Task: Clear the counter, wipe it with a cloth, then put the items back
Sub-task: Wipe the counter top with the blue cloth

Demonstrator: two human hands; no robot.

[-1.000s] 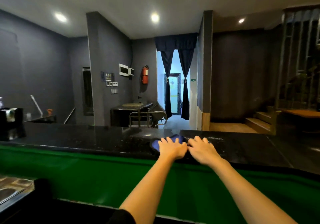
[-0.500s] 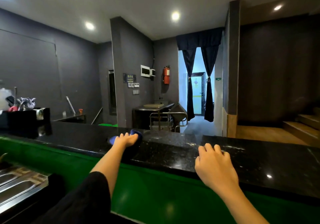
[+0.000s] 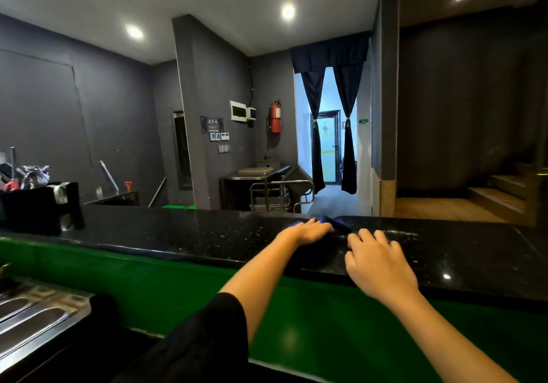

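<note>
The black speckled stone bench (image 3: 178, 231) runs across the view from left to right, and below its near edge there is a glossy green front panel (image 3: 148, 278). The dark blue cloth (image 3: 336, 222) lies on the bench close to the far edge, about in the middle of its length. The left hand (image 3: 308, 229) lies flat on the cloth with the fingers stretched out. Its grip is released and the palm presses the cloth down. The hand is a little blurred. One part of the cloth shows beyond the fingertips, on their right side.

The right hand (image 3: 376, 259) rests on the bench near the near edge, just beside the cloth. Its grip is also released. The fingers are a little spread and softly bent, and they hold nothing.

At the left end of the bench stands a black open box (image 3: 38, 204) with several small items inside; I cannot tell what they are. Under the bench, at the lower left, there is a steel surface with long pressed grooves (image 3: 35, 317). Behind the bench a red fire extinguisher (image 3: 275, 116) hangs on the grey wall, beside a doorway with dark blue curtains (image 3: 329, 115).
</note>
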